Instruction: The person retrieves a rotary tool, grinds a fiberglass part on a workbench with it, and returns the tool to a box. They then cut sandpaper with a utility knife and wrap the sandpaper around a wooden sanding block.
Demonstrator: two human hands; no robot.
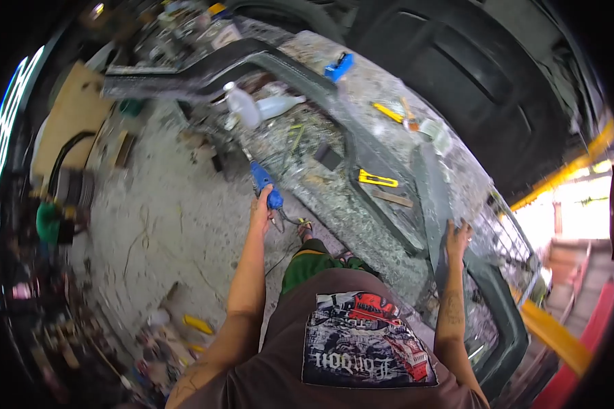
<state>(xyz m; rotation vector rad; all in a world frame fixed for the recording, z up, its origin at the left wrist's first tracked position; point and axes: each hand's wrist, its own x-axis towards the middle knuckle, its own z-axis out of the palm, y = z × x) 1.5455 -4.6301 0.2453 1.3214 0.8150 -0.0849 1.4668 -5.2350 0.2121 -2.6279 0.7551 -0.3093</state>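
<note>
My left hand [262, 206] is closed around a blue rotary tool [266, 185], held over the floor beside the workbench. A thin metal shaft points away from me at its front, and a cord hangs from its rear. My right hand [459, 238] lies on the long dark grey moulded frame [430, 194], fingers spread over its surface. That frame bends across the workbench [327, 204]. A yellow utility knife [378, 178] rests on it, with a flat strip [392, 198] just beside the knife. A dark square pad [328, 157] lies inside the frame's curve.
White plastic bottles [244, 108] lie on the bench's far part. Further back are a blue object [339, 67] and a yellow-handled tool [387, 112]. A large black panel [457, 75] stands behind the bench. Thin cords [145, 228] trail over the concrete floor [177, 204].
</note>
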